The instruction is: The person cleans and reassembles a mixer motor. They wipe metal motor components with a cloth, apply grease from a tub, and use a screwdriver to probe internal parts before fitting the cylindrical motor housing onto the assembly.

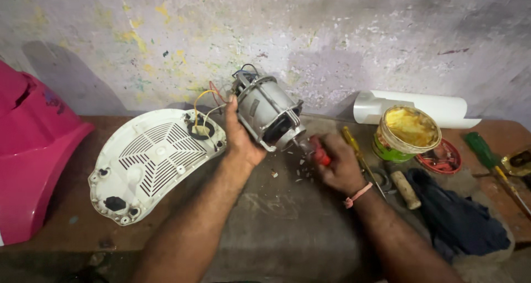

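Above the bench, the left hand grips the motor tilted while the right hand clasps a red screwdriver at its shaft end, where a slip could gouge windings or snap the thin wires.

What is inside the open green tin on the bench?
The green tin holds a yellow, greasy-looking paste filling it nearly to the rim. How deep it goes, and the tin's bottom, cannot be seen.

Left hand raised in curled grip, right hand fisted (forearms converging).
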